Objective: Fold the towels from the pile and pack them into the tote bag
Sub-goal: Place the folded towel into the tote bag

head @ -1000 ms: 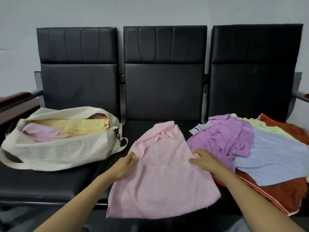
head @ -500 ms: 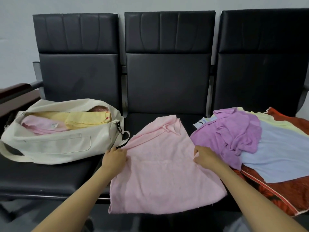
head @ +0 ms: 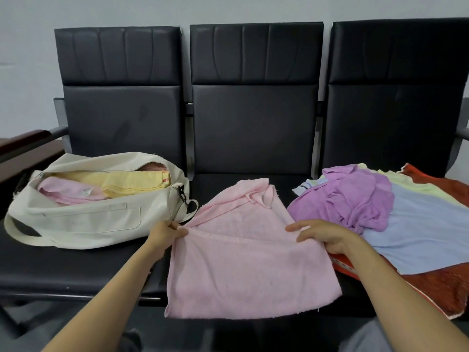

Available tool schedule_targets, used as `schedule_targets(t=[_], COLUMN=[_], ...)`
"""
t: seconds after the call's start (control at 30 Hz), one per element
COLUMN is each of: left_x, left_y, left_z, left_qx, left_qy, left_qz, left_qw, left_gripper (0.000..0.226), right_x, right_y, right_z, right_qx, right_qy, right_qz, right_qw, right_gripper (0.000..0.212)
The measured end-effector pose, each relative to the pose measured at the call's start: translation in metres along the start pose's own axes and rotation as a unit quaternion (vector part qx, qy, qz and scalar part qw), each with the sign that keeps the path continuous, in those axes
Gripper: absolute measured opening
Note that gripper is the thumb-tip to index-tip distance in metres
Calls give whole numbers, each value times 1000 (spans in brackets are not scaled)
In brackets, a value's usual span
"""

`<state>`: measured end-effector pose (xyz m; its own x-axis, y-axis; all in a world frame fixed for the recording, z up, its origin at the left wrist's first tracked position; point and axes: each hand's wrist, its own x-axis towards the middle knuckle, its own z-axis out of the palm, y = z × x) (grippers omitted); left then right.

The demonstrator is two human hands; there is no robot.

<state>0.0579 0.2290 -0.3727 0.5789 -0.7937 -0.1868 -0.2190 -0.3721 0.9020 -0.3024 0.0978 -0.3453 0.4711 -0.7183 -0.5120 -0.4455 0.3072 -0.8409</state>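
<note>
On the middle seat of the bench [head: 50, 270], at 6 o'clock, the pink towel [head: 248, 270] lies spread, its near edge hanging over the front. Your left grip [head: 165, 233] pinches its left edge. Your right grip [head: 327, 236] is clenched on the right edge, and a crease runs between them. At 9 o'clock, just beside the towel, the tote bag [head: 88, 219] lies unzipped with a folded yellow towel [head: 134, 184] inside. At 3 o'clock sits the pile [head: 418, 224], with a purple towel [head: 355, 199] on top.

Arms extended forward; left hand [head: 166, 233], right hand [head: 327, 236] both pinching.
</note>
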Motion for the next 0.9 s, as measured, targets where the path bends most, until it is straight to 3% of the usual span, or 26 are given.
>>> schedule_targets(t=[0.07, 0.17, 0.23, 0.37, 0.53, 0.63, 0.73, 0.8, 0.9], left_x=[0, -9, -16, -26, -42, -59, -71, -77, -89], left_y=[0, 3, 6, 19, 86, 142, 188, 208, 227], left_z=[-6, -11, -13, -18, -26, -36, -49, -55, -61], left_qx=[-54, -8, 24, -15, -202, -337, -484, -509, -479], left_qy=[-57, -167, -211, -267, -126, -51, -50, -63, -47], left_qz=[-28, -40, -37, -38, 89, 163, 175, 183, 205], left_qw=[997, 985, 976, 963, 967, 926, 856, 839, 852], left_gripper=[12, 19, 26, 37, 26, 16, 20, 32, 27], right_x=[-3, -12, -23, -46, -82, -115, -151, -173, -198], right_y=[-2, -4, -6, -10, -50, -94, -133, -152, -169], right_z=[-1, -3, -2, -4, -11, -18, -24, -22, -18], right_qx=[36, 91, 101, 114, 120, 168, 178, 148, 105], right_qy=[0, -4, -3, 15, 95, 125, 164, 191, 209], right_qz=[-16, -60, -95, -148, -255, -338, -414, -445, -461], right_qw=[999, 994, 990, 982, 955, 918, 878, 862, 856], right_gripper=[42, 48, 51, 53, 52, 51, 45, 42, 40])
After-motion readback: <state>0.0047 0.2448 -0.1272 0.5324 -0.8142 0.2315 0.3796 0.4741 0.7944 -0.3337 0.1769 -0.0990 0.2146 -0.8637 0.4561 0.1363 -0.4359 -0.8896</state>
